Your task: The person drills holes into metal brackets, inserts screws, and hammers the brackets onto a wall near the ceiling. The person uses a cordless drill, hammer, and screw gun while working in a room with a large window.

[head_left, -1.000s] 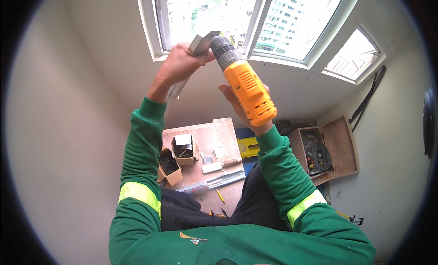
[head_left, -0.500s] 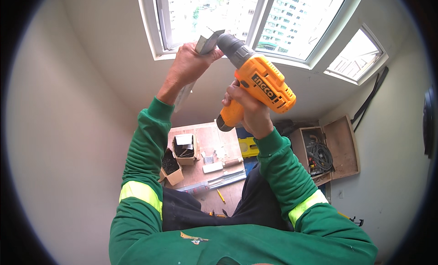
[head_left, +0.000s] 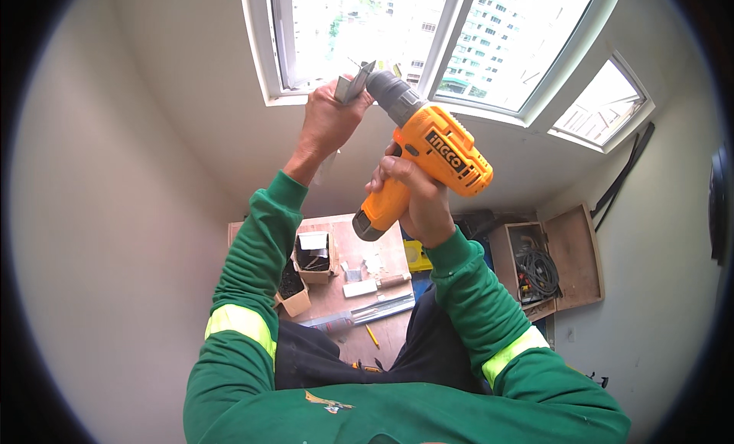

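Observation:
A thin silvery metal channel point(head_left: 353, 84) is gripped in my left hand point(head_left: 329, 126), raised in front of the window. Its lower length hangs down behind the wrist, partly hidden. My right hand point(head_left: 420, 195) is wrapped round the handle of an orange and black cordless drill point(head_left: 445, 149). The drill points up and to the left, its grey chuck right at the channel beside my left fingers. A thin bit tip seems to show on the channel's far side, faint against the bright window.
Below, a wooden board point(head_left: 367, 241) bears a carton of black screws point(head_left: 293, 282), another carton point(head_left: 313, 256), a wooden-handled tool point(head_left: 375, 285), metal strips point(head_left: 382, 308) and a yellow pencil point(head_left: 372, 337). An open wooden box point(head_left: 573, 253) with a coiled cable point(head_left: 537, 272) stands at right.
The channel has tilted and come slightly down and right with my left hand. The drill's handle end has swung a little down and left; its chuck stays at the channel. The view has shifted slightly.

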`<act>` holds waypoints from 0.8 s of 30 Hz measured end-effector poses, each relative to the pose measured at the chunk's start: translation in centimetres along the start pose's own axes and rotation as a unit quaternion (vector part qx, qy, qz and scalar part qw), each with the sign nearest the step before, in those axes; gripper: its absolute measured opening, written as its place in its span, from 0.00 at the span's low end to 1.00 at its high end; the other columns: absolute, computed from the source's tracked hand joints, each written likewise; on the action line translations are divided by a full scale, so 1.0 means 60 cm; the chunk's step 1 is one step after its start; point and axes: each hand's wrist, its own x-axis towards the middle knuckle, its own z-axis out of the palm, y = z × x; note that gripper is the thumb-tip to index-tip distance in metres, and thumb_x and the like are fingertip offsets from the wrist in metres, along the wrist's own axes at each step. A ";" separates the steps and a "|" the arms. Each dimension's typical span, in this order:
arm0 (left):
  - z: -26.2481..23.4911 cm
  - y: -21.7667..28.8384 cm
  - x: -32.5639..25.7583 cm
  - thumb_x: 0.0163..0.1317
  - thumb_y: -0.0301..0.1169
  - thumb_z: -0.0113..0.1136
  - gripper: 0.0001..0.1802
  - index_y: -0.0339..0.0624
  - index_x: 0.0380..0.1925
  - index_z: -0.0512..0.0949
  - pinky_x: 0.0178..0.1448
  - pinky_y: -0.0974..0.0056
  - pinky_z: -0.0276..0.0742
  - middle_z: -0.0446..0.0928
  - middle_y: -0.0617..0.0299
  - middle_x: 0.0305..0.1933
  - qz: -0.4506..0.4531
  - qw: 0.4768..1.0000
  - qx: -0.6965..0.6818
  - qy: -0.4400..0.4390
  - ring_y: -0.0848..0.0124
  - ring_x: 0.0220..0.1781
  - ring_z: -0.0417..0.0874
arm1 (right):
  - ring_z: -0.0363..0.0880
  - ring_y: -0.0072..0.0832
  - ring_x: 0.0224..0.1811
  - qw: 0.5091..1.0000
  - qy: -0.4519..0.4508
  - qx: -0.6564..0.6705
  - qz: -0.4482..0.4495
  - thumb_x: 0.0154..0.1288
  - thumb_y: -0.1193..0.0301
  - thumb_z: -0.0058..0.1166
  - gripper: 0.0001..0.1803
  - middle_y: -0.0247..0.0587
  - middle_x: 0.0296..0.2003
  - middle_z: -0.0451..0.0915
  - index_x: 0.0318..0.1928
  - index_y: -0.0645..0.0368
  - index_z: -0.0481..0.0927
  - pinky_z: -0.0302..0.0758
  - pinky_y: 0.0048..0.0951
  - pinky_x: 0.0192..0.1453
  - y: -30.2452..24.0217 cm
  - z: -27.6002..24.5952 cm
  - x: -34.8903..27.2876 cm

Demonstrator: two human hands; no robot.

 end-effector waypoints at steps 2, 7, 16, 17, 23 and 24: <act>0.002 -0.008 0.000 0.71 0.34 0.71 0.08 0.41 0.40 0.85 0.40 0.60 0.81 0.83 0.61 0.28 0.040 0.998 0.028 0.028 0.75 0.31 0.82 | 0.83 0.28 0.35 0.999 -0.007 0.044 0.028 0.72 0.71 0.62 0.14 0.34 0.34 0.76 0.54 0.58 0.75 0.87 0.44 0.48 -0.002 0.003 -0.001; 0.005 -0.027 0.002 0.71 0.30 0.70 0.06 0.39 0.39 0.83 0.38 0.61 0.80 0.81 0.60 0.27 0.070 0.996 -0.004 0.063 0.75 0.29 0.80 | 0.83 0.28 0.34 0.974 -0.037 0.177 0.134 0.72 0.66 0.64 0.16 0.32 0.34 0.75 0.54 0.56 0.75 0.88 0.47 0.46 -0.008 -0.002 0.000; -0.015 0.000 0.002 0.71 0.32 0.72 0.08 0.40 0.38 0.83 0.33 0.59 0.79 0.81 0.58 0.23 0.134 0.987 0.056 0.067 0.71 0.25 0.82 | 0.87 0.25 0.33 0.989 -0.008 0.122 0.089 0.77 0.52 0.63 0.21 0.35 0.33 0.81 0.53 0.56 0.76 0.91 0.42 0.45 -0.015 -0.016 0.005; -0.017 0.003 0.002 0.71 0.32 0.73 0.09 0.40 0.37 0.84 0.33 0.58 0.80 0.82 0.58 0.23 0.141 0.986 0.068 0.065 0.69 0.24 0.84 | 0.87 0.26 0.32 0.990 -0.004 0.107 0.086 0.77 0.51 0.63 0.22 0.35 0.33 0.82 0.53 0.56 0.76 0.91 0.41 0.44 -0.015 -0.016 0.006; -0.018 -0.001 0.007 0.71 0.35 0.74 0.11 0.39 0.37 0.84 0.32 0.56 0.81 0.83 0.54 0.22 0.175 0.974 0.123 0.074 0.60 0.25 0.88 | 0.87 0.26 0.32 0.991 0.028 0.099 0.085 0.76 0.50 0.64 0.25 0.38 0.34 0.82 0.56 0.58 0.76 0.91 0.40 0.42 -0.010 -0.013 0.008; -0.019 -0.002 0.007 0.71 0.35 0.74 0.11 0.39 0.37 0.84 0.32 0.56 0.82 0.83 0.54 0.22 0.183 0.971 0.134 0.076 0.59 0.25 0.88 | 0.86 0.27 0.32 0.990 0.031 0.106 0.088 0.76 0.52 0.64 0.26 0.39 0.35 0.81 0.58 0.59 0.75 0.91 0.41 0.41 -0.010 -0.013 0.007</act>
